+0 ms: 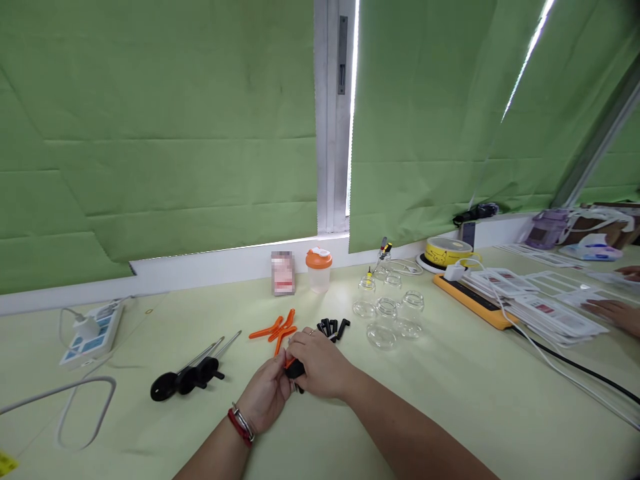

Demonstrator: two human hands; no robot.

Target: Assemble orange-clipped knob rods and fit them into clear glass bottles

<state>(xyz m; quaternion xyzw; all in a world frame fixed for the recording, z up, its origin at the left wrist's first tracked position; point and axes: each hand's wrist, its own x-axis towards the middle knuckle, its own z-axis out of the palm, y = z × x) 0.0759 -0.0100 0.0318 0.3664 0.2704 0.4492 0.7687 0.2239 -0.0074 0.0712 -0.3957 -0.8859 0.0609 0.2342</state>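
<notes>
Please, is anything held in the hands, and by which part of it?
Yes: a black piece, between the left hand and the right hand. Much of it is covered, so the part gripped cannot be told.

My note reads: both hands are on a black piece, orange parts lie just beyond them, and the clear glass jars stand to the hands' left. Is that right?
Not quite: the head view shows the clear glass jars standing to the right of the left hand and right hand. Both are on the black piece, and the orange parts lie just beyond them.
</notes>
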